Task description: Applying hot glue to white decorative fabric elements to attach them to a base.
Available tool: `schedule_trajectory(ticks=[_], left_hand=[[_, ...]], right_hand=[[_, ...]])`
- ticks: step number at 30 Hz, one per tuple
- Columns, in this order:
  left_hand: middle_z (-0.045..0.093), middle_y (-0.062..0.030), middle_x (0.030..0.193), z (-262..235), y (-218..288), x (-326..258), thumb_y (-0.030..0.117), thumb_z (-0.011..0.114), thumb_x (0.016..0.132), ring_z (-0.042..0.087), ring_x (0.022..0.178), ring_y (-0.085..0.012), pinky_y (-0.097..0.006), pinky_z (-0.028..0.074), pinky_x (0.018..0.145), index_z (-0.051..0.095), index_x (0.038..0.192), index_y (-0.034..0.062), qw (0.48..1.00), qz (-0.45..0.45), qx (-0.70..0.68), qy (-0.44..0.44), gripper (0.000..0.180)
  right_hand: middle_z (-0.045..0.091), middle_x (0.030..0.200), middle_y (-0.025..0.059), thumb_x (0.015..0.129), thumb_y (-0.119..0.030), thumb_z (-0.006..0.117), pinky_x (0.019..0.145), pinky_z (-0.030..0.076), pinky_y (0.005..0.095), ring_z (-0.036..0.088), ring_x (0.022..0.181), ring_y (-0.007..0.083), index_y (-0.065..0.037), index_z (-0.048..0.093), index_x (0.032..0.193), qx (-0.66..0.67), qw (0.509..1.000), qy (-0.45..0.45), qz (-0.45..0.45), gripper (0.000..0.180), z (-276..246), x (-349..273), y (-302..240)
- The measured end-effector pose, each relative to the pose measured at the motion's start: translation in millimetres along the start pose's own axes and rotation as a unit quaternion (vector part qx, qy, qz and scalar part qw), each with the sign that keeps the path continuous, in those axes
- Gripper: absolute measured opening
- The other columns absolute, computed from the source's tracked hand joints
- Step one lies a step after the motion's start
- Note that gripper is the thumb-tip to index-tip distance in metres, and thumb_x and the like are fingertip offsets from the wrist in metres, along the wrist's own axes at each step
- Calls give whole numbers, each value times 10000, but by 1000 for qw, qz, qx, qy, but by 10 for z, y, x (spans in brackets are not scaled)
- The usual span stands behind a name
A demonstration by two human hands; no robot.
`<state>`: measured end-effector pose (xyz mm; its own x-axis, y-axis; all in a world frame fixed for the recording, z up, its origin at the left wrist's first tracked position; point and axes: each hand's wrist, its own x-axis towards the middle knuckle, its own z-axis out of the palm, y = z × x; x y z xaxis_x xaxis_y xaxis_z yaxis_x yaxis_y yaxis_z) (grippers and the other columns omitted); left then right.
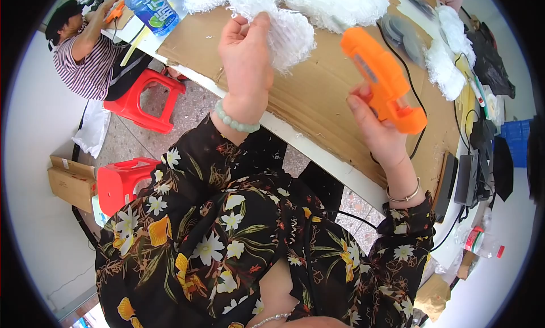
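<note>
Where the left grip (247, 53) pinches: thumb and forefinger are drawn together, with barely any gap, on the near edge of a white shaggy piece (292, 40).
White shaggy piece: fluffy and bright, with loose, thread-like strands fraying along its rim; it lies over the cardboard sheet (318, 95), to the right of the left fingers.
Right grip (386, 132): wrapped around the handle of an orange glue gun (377, 72), thumb along the near side, the other fingers mostly hidden.
Orange glue gun: glossy and blocky, tilted, its nose pointing up and left toward the white fluff, apart from it.
Other white bundles (340, 9): equally shaggy, along the far side of the cardboard.
Black cord (418, 89): curves behind the gun, near stacked grey discs (403, 36).
Desk (321, 150): white-edged beneath the cardboard, with a blue-labelled bottle (150, 10) at far left.
Beyond the desk: a co-worker in a striped shirt (85, 70) sits on a red stool (126, 105).
</note>
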<state>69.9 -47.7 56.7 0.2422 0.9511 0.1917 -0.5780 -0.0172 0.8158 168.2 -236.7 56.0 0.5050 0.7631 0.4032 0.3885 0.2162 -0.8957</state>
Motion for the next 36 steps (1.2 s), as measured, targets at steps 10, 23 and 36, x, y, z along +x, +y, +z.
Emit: schedule_trajectory(ticks=[10,23,36], left_hand=[[618,-48,855,158,-33,-223,52,612,890,624,724,-130,-272,534,618,540,953,27,970,-209,-114,-41,99],[643,-83,908,299,33,-351,68,589,907,651,787,-166,-303,554,693,541,981,-4,969,-201,-131,-60,113],[634,-58,863,298,8,-395,77,616,898,622,736,-125,-270,525,624,534,957,12,969,-196,-142,-43,121]], right_hand=[[610,885,7,800,-54,744,679,476,233,568,769,75,-20,583,976,-9,990,72,123,241,121,179,-11],[608,880,7,822,-122,754,691,479,244,565,770,75,-13,577,999,-8,993,93,77,273,25,254,71],[601,913,6,814,-112,759,701,488,237,575,801,77,-17,574,988,-107,985,40,126,271,48,266,23]])
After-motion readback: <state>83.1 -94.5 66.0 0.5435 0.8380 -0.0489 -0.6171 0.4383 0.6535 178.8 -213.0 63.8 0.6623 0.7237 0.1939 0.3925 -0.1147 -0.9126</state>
